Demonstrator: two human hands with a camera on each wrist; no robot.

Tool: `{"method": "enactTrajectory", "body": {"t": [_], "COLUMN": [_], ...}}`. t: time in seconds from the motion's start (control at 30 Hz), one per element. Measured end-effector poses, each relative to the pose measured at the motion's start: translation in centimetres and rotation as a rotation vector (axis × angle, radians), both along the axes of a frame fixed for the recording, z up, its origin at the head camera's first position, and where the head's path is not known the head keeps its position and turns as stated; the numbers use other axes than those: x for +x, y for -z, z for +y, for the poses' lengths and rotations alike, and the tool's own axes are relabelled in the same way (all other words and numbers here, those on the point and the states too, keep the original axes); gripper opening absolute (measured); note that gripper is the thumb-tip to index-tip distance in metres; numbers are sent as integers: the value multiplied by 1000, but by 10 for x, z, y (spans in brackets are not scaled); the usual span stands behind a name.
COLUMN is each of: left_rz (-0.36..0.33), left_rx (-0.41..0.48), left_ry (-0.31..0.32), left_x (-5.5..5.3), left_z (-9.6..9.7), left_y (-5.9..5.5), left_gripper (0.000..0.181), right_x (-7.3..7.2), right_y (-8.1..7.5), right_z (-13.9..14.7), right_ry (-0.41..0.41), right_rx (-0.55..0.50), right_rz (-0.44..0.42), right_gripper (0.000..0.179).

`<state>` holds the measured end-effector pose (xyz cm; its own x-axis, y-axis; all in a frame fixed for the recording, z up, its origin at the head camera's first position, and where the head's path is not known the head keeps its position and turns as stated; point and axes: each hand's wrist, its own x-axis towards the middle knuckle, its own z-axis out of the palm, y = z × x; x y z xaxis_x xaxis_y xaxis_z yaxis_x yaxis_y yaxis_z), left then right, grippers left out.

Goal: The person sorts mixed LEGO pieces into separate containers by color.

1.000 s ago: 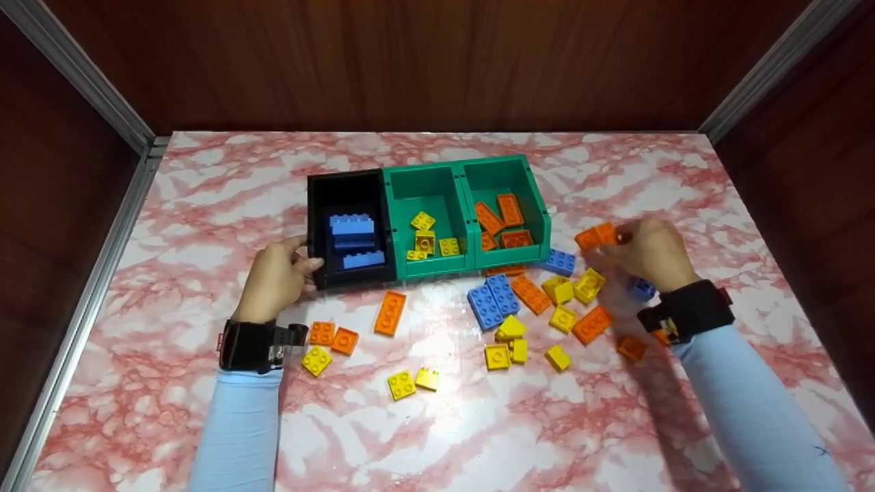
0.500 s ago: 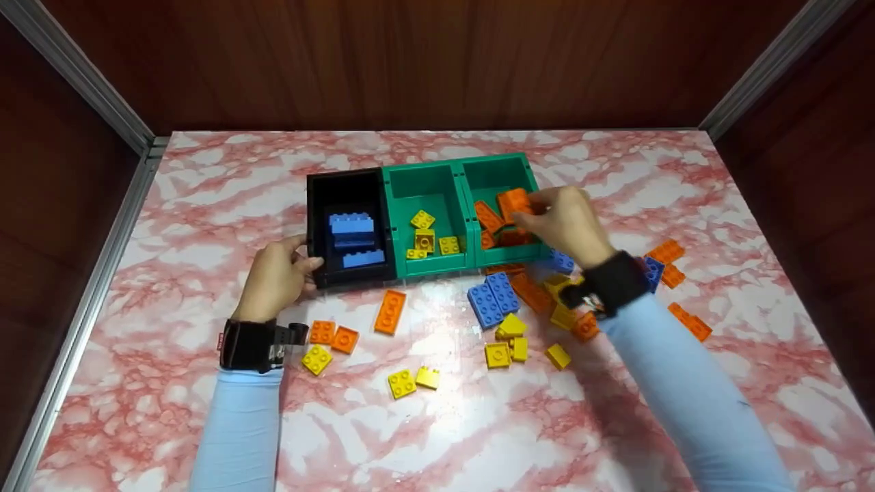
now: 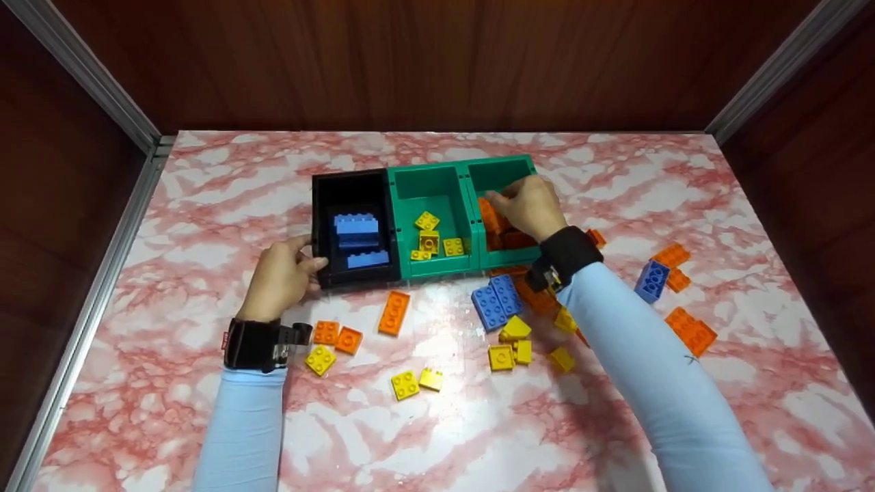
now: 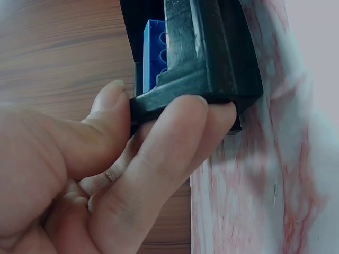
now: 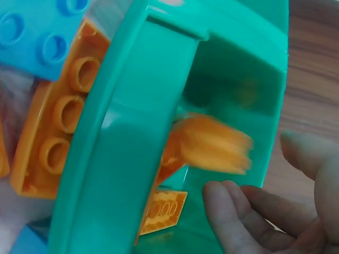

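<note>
My left hand (image 3: 277, 280) pinches the near left rim of the black bin (image 3: 352, 188), thumb inside and fingers outside in the left wrist view. Blue bricks (image 3: 357, 232) lie in that bin. My right hand (image 3: 533, 205) is over the right green bin (image 3: 499, 174). In the right wrist view its thumb and fingers are parted, and a blurred orange brick (image 5: 214, 145) is apart from them, inside the bin. Another orange brick (image 5: 164, 209) lies below it. Yellow bricks (image 3: 428, 240) lie in the middle green bin (image 3: 427, 184).
Two blue bricks (image 3: 497, 302) and several yellow bricks (image 3: 501, 357) lie in front of the bins, some partly under my right arm. Loose orange bricks (image 3: 690, 331) and a blue brick (image 3: 652, 281) are at the right. More bricks lie at the front left, including an orange one (image 3: 394, 313).
My right hand has carried an orange brick leftward from the right side of the table into the right green bin and let it go. My left hand stays on the black bin.
</note>
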<state>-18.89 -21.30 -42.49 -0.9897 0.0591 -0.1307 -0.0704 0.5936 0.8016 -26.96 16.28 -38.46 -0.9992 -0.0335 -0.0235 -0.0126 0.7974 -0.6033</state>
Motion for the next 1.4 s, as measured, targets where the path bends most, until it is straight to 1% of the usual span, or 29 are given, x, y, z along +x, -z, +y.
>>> {"method": "enactTrajectory", "body": {"t": [0.1,0.23,0.37,0.43,0.5,0.57,0.67,0.77,0.87,0.93,1.0,1.03,1.1,1.17,1.2,1.27,1.3,1.37,1.4], "left_rz": [-1,-4,-12,-3,9,19,22,14,8,5,8,10,12,12,11,8,7,5,6], "left_rx": [-2,-11,-16,-23,-28,-33,-37,-38,-38,-36,-44,-47,-54,-60,-57,-49,-44,-33,-29], "left_ry": [3,1,4,7,10,12,15,14,12,14,17,17,16,12,11,12,13,13,12], "left_x": [0,0,-1,-1,-1,-1,-1,0,1,2,2,2,2,2,2,2,2,1,1], "left_z": [1,1,1,1,1,1,2,1,0,0,-1,-1,-2,-2,-1,-1,-1,0,0], "left_y": [1,0,0,0,0,0,0,0,-1,-1,-1,-1,-1,0,0,0,0,0,0], "left_gripper": [52,51,50,50,49,49,49,49,49,49,50,50,50,50,50,50,50,50,50], "right_x": [3,10,18,24,30,36,46,55,62,67,71,74,79,84,87,90,91,92,92], "right_y": [-3,-14,-26,-33,-40,-46,-52,-51,-42,-32,-19,-12,3,16,23,33,37,42,44], "right_z": [2,8,21,32,48,67,103,142,180,202,221,229,240,247,249,251,252,251,251], "right_ry": [17,31,7,-2,-6,0,24,78,151,197,222,231,257,262,272,290,286,279,260], "right_rx": [5,-10,8,33,57,73,85,94,115,127,149,158,140,139,120,85,88,78,90], "right_rz": [-15,6,123,183,232,249,229,171,88,22,-45,-81,-172,-230,-254,-268,-254,-234,-222], "right_gripper": [40,35,28,26,25,25,27,32,38,41,45,47,55,64,69,78,80,80,78]}}
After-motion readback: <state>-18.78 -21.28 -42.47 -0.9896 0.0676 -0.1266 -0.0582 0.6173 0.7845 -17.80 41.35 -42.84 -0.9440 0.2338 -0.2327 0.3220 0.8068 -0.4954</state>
